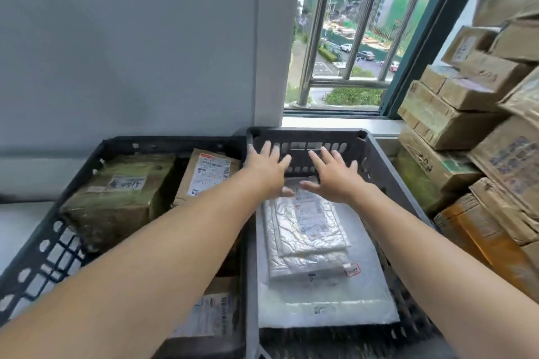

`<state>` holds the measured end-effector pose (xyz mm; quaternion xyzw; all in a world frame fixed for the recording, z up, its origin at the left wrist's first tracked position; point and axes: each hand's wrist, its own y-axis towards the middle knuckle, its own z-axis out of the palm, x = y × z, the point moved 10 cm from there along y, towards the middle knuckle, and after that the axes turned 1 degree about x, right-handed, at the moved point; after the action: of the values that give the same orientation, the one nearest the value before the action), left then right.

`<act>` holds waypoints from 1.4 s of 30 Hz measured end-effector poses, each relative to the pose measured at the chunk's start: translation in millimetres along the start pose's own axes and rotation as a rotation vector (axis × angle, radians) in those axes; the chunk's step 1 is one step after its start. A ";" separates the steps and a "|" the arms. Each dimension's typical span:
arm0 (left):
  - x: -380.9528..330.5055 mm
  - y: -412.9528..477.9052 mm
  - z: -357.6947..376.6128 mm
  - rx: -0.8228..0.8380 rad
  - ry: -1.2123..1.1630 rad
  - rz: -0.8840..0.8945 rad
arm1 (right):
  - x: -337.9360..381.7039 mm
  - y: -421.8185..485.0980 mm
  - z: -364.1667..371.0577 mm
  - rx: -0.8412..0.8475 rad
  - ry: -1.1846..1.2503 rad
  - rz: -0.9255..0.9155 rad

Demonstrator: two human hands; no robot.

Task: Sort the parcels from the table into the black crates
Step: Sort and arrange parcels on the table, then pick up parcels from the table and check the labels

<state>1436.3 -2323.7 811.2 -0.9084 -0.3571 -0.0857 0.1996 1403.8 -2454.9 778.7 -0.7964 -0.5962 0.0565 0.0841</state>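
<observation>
Both hands, left hand [267, 167] and right hand [335, 176], spread flat above white parcel [309, 230]

Both hands, left hand [267, 167] and right hand [332, 176], reach with fingers spread over the far end of a black crate [306, 133]. Flat plastic-wrapped parcels [306, 230] lie beneath them. Left of the left hand, a second crate [43, 245] holds taped cardboard boxes [116, 198].

stacked boxes [455, 114] crowd the right crate [376, 160]; open room above both crates.
</observation>
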 end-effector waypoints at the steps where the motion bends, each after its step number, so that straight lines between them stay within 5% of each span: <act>1: 17.0 -10.4 -6.6 -0.039 -0.013 -0.030 | 12.9 -3.4 -15.9 -0.036 0.010 -0.008; 11: 218.1 -196.6 26.3 -0.222 -0.116 -0.322 | 240.2 -68.6 -109.1 -0.238 -0.044 -0.234; 24: 427.8 -503.9 235.6 -0.200 -0.408 -0.627 | 638.9 -177.4 -73.6 -0.223 -0.042 -0.594; 42: 623.6 -598.9 497.4 0.103 -0.578 -0.891 | 958.6 -119.5 83.8 0.080 0.092 -0.794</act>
<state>1489.1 -1331.2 727.2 -0.6442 -0.7526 0.1093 0.0817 1546.5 -1497.0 730.5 -0.5020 -0.8505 0.0071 0.1567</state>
